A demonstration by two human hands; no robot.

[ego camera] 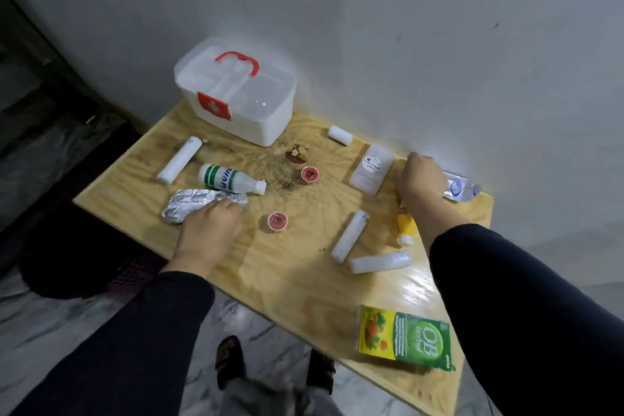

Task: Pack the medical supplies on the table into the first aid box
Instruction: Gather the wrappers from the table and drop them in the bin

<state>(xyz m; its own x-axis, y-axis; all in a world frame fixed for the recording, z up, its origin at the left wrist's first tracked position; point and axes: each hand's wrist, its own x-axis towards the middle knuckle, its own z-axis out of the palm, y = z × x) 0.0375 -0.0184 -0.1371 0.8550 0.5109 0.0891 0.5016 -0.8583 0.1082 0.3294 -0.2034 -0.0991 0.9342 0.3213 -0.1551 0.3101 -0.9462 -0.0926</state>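
Observation:
The white first aid box with a red handle stands closed at the table's far left. My left hand rests on a silver foil pack, beside a green-striped white bottle. My right hand reaches over the far right, touching a clear bottle; whether it grips it I cannot tell. White gauze rolls, two red-lidded cups, a white packet, a yellow tube and a green box lie scattered.
The wooden table stands against a grey wall. A brown lump lies near the box. The table's near edge runs diagonally; marble floor and my feet show below it. Dark items sit on the floor to the left.

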